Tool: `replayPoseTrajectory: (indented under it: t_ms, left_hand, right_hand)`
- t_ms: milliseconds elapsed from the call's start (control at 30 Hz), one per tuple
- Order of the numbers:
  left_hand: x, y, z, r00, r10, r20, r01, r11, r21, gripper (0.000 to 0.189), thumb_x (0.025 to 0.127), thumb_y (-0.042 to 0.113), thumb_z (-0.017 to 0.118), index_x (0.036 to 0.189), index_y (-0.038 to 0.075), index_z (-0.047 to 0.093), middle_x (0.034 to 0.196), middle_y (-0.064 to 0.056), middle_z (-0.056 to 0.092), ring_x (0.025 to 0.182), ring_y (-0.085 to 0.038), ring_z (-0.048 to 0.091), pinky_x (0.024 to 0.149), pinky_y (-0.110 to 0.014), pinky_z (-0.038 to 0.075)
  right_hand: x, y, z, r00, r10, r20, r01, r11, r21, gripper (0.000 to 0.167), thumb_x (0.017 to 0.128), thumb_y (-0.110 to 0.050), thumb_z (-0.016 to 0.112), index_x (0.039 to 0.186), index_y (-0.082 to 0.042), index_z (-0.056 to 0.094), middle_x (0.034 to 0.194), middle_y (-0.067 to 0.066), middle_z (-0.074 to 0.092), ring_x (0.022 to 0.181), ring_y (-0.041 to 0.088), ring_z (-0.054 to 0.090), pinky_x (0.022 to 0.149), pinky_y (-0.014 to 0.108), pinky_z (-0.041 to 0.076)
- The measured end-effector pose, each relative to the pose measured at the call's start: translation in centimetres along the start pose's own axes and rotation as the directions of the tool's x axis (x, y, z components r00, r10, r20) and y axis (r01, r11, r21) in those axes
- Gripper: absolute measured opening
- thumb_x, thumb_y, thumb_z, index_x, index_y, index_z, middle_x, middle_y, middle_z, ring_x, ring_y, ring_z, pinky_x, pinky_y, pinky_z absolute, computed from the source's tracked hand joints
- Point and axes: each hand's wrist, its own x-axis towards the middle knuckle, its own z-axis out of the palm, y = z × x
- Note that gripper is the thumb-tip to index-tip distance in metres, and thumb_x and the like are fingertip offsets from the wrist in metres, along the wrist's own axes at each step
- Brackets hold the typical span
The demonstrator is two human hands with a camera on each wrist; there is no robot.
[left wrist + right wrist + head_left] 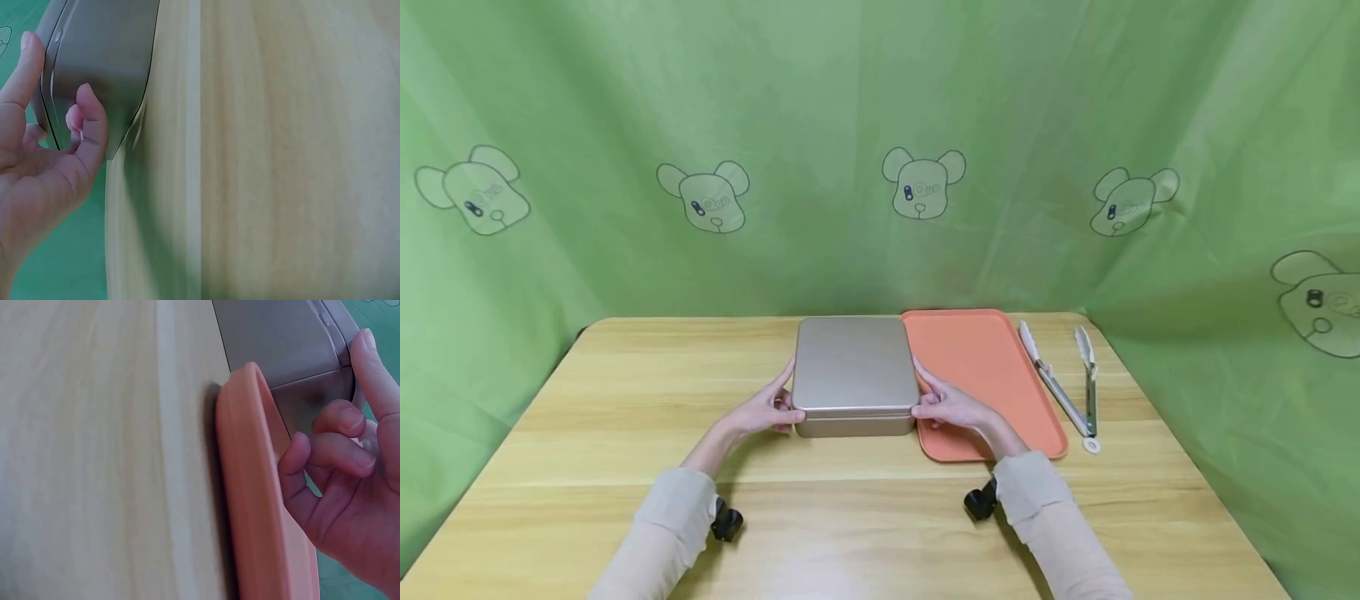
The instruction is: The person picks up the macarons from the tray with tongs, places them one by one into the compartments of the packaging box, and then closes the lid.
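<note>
A rectangular grey-brown metal tin box (pixel 857 425) sits on the table with its lid (pixel 853 362) on top. A thin seam runs along its front, below the lid's edge. At the left side my left hand (pixel 765 411) holds the lid, thumb at the front corner and index finger along the side. The right hand (pixel 951 408) holds the opposite side in the same way, above a coral tray (pixel 977 350). Both wrist views show the thumbs against the lid's rim and the other fingers bent beside the box. The inside of the box is hidden.
The coral tray lies against the right of the box, its raised rim under my right hand. Metal tongs (pixel 1067 400) with pale tips lie spread at the tray's right. Green curtains (pixel 820 250) enclose the wooden table (pixel 662 375) at the back and sides.
</note>
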Motion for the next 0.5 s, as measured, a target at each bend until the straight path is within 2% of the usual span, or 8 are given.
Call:
replayPoseTrajectory:
  t_ms: [233,500]
  left_hand:
    - [-0.2,0.25,0.03,1.0,0.011,0.002,-0.011,1.0,0.016,0.103,0.081,0.004,0.065,0.145,0.027,-0.012,0.089,-0.008,0.043,0.076,-0.017,0.047,0.07,-0.032,0.051]
    - [-0.19,0.08,0.12,1.0,-0.008,-0.003,0.008,1.0,0.016,0.105,0.08,0.007,0.068,0.145,0.028,-0.012,0.089,-0.008,0.043,0.076,-0.017,0.047,0.07,-0.031,0.051]
  right_hand:
    - [0.03,-0.1,-0.15,0.999,-0.04,0.028,0.039,0.999,0.016,0.093,0.088,-0.008,0.058,0.145,-0.019,-0.014,0.059,-0.004,0.04,0.053,0.013,0.037,0.054,0.023,0.038]
    - [-0.11,-0.15,0.02,1.0,-0.017,0.019,0.017,1.0,0.006,0.092,0.089,-0.007,0.058,0.145,-0.023,-0.013,0.062,-0.002,0.042,0.055,0.013,0.038,0.053,0.022,0.038]
